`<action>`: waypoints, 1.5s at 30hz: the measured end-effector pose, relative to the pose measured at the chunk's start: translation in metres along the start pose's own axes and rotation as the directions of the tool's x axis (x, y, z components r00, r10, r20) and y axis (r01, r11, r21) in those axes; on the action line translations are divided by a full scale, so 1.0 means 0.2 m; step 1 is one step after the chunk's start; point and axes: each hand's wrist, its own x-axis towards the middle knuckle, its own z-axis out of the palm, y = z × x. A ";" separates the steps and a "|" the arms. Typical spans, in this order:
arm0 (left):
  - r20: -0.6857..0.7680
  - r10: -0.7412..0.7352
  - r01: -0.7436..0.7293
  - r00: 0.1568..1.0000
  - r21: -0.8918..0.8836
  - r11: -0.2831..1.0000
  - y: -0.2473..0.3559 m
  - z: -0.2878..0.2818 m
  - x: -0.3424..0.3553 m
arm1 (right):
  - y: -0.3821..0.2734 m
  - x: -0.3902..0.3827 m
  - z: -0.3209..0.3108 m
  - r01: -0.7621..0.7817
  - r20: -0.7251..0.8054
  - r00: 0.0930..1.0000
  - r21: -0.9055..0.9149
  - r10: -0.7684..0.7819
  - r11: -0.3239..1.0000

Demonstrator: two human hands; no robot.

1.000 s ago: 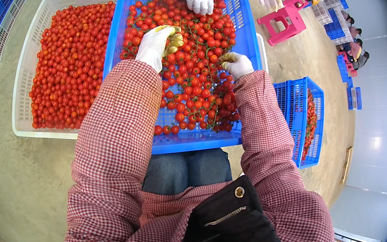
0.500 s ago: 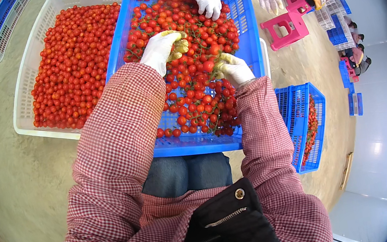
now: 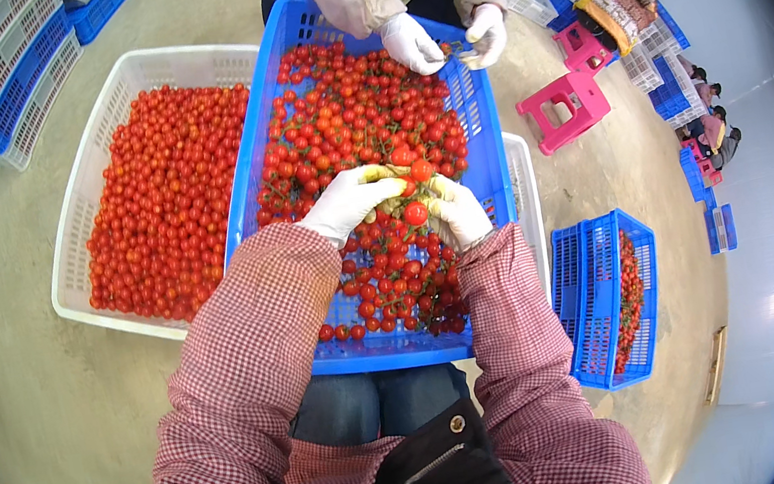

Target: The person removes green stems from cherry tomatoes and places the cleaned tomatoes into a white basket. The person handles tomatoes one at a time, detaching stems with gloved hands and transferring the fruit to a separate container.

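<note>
My white-gloved hands, yellowed at the fingertips, meet over a blue crate [image 3: 485, 155] of cherry tomatoes, many still on green stems. My right hand [image 3: 457, 215] is closed around the stem side of a small bunch of cherry tomatoes [image 3: 415, 213]. On the bunch's other side my left hand [image 3: 353, 203] has its fingers curled against a tomato. Its fingertips are partly hidden. Beneath both hands, loose and stemmed tomatoes [image 3: 383, 283] lie in the crate. To the left stands a white crate [image 3: 67, 237] filled with loose, stemless red tomatoes [image 3: 162, 196].
Across the blue crate, a co-worker's gloved hands [image 3: 446, 40] hold a thin stem over its far edge. Two blue crates [image 3: 609, 298], one with tomatoes, stand on the floor at right. Nearby are pink stools [image 3: 565, 110]. Stacked crates [image 3: 13, 83] rise at far left.
My hands have come together around the small bunch. The co-worker's hands have met over the crate's far edge, one having left the tomatoes. The whole view has shifted, showing more beyond the crate.
</note>
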 end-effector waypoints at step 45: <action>-0.295 -0.085 0.131 0.952 0.138 0.982 -0.03 -0.01 -0.01 | 0.12 0.04 -0.04 -0.129 -0.354 0.920 -0.676 -0.167 0.726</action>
